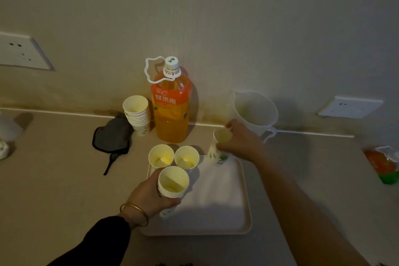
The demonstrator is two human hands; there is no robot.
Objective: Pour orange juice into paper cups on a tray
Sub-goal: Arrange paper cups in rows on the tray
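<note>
The left hand (149, 194) grips a short nested stack of paper cups (172, 182) above the tray (216, 211). The right hand (241, 142) holds a single cup (218, 147) at the tray's far right corner, blurred, perhaps tilted. The capped orange juice bottle (171, 110) stands behind the tray

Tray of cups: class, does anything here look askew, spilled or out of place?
Only the paper cup held by the right hand at the tray's far edge looks tilted; it is blurred. The two standing cups look upright, as does the cup stack in the left hand. No spill shows.
</note>
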